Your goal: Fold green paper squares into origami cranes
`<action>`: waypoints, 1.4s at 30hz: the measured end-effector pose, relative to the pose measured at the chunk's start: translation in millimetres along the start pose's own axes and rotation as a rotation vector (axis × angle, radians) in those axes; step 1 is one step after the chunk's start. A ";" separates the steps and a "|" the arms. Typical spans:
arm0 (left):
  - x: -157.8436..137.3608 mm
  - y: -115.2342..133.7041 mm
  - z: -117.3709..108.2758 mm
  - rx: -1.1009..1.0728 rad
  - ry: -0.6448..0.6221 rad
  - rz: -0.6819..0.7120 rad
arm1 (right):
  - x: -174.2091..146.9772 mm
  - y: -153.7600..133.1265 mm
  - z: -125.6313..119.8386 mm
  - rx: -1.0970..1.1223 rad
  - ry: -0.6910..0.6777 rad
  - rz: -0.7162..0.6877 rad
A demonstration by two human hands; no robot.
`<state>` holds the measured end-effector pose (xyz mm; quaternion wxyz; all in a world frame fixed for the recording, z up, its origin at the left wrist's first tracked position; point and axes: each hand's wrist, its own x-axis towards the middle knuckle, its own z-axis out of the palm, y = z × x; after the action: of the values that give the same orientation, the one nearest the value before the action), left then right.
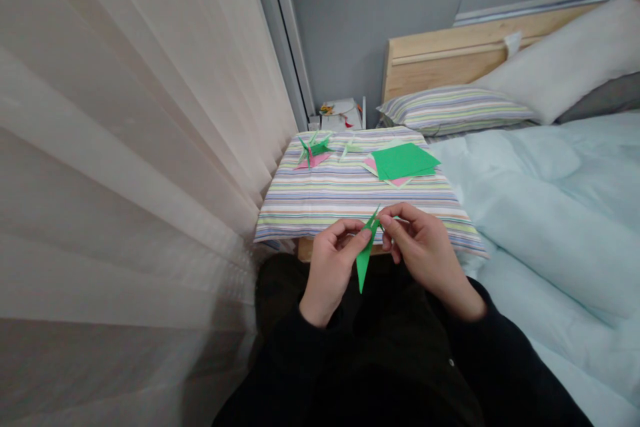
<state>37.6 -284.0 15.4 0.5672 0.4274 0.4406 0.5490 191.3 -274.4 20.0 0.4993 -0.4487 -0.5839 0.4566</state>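
Note:
Between my hands is a piece of folded green origami paper (365,259), long and narrow, its lower end coming to a point. My left hand (336,260) pinches its middle with thumb and fingers. At its upper end, the thumb and index finger of my right hand (420,243) close on a thin green tip. Both hands are in front of the near edge of a striped cloth (320,200). On that cloth, at the far left, folded paper cranes (319,149) in green and pink sit bunched together. A pale green folded piece (350,148) lies beside them.
Green paper sheets (405,160) lie over pink and pale ones at the cloth's right. A bed with a light blue quilt (545,193) and pillows (455,110) stands to the right. A pale curtain (150,147) hangs at left. Behind is a small white surface (343,117) holding little items.

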 end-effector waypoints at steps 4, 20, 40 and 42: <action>0.1 0.7 -2.6 -0.061 0.005 -0.017 | -3.7 5.6 1.1 -0.008 -0.008 -0.043; 1.3 2.7 -7.2 -0.084 -0.016 -0.076 | 3.9 2.5 -0.3 -0.512 0.171 -0.607; 167.8 10.5 -109.2 0.503 0.033 0.250 | 18.8 38.2 -6.8 -0.410 0.101 -0.435; 187.7 6.9 -113.1 0.540 0.028 0.261 | 20.7 41.8 -7.4 -0.408 0.094 -0.426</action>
<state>-72.1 -96.1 -11.5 0.3515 0.6082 0.5198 0.4862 199.4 -246.0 -16.8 0.5099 -0.4278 -0.7208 0.1936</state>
